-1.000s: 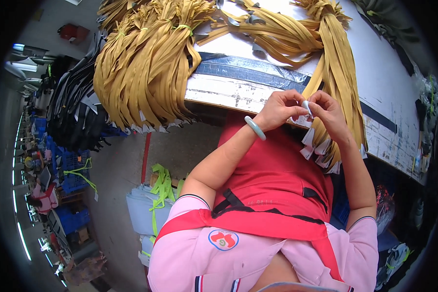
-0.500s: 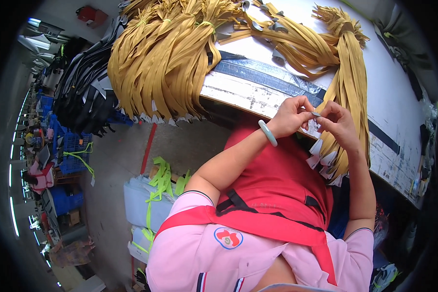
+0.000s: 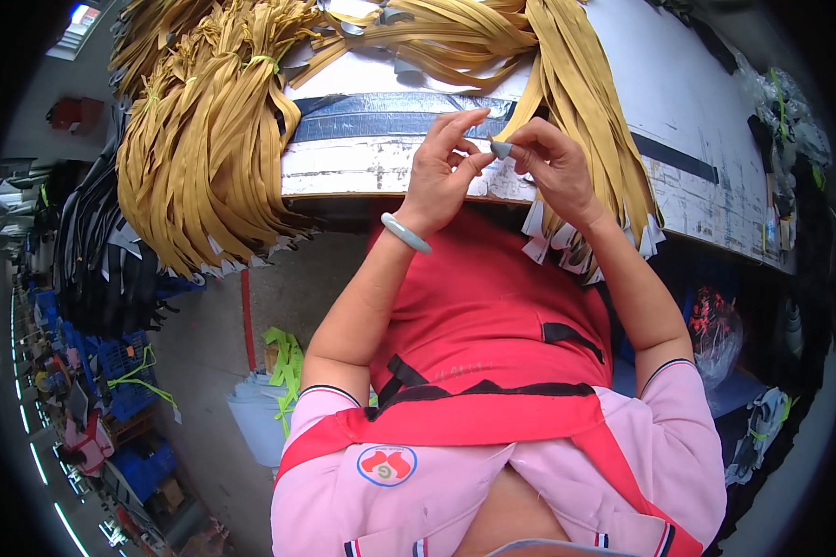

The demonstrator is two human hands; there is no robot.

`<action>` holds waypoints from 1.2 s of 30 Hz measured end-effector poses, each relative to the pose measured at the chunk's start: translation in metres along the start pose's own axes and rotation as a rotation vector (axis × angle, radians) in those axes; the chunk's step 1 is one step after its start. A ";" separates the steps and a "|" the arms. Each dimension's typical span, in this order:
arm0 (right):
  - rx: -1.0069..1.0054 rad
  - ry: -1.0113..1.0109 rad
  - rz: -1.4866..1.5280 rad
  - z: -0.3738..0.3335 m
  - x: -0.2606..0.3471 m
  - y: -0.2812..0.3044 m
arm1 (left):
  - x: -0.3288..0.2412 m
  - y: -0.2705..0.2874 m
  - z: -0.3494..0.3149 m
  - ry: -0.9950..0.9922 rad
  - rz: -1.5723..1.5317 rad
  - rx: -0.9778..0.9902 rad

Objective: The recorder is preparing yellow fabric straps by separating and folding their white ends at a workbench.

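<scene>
Over the front edge of the table, my right hand (image 3: 559,169) pinches a small grey tab (image 3: 501,148) between thumb and fingertips. What the tab is made of is too small to tell. My left hand (image 3: 444,172), with a pale green bangle on its wrist, is just left of the tab. Its fingers are apart, the thumb tip close to the tab; I cannot tell if they touch. Right behind my right hand, a bundle of mustard-yellow zipper-like tapes (image 3: 581,84) hangs over the edge, with white ends at the bottom.
A thick heap of yellow tapes (image 3: 204,158) hangs off the table's left part, black strips (image 3: 97,251) beyond it. Dark tape runs along the white tabletop (image 3: 353,162). Pale blue sheets (image 3: 255,418) with lime-green ties and a blue crate (image 3: 125,371) stand on the floor at left.
My hands have drawn apart; the left one has loosened its fingers, while the right keeps the grey tab. The whole view has shifted, so the table appears further left and higher.
</scene>
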State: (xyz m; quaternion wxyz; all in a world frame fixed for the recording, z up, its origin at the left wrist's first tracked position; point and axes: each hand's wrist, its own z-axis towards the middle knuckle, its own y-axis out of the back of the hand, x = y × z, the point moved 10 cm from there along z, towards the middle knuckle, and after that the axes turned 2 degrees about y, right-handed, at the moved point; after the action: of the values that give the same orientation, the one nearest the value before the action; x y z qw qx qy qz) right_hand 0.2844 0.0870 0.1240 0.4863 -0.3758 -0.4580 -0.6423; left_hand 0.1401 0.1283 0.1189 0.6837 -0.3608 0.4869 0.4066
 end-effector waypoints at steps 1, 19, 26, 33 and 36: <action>0.036 -0.052 0.045 -0.003 -0.003 -0.002 | 0.002 0.008 0.005 -0.001 -0.003 -0.001; 0.041 -0.362 0.101 -0.018 -0.038 0.005 | 0.015 -0.015 -0.010 -0.080 0.340 0.230; -0.085 -0.369 -0.124 -0.017 -0.028 0.072 | -0.016 0.190 0.047 -0.079 -0.098 -0.576; -0.002 -0.310 -0.400 -0.033 -0.023 0.062 | 0.047 0.026 -0.014 0.287 0.113 0.148; 0.056 -0.160 -0.501 -0.029 0.002 0.053 | 0.038 -0.034 -0.047 0.018 0.409 0.379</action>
State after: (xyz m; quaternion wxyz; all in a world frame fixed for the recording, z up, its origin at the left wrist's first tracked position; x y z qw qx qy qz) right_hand 0.3336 0.0527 0.1290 0.2844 -0.2867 -0.5916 -0.6978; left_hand 0.1608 0.0802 0.0729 0.6384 -0.1245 0.6231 0.4345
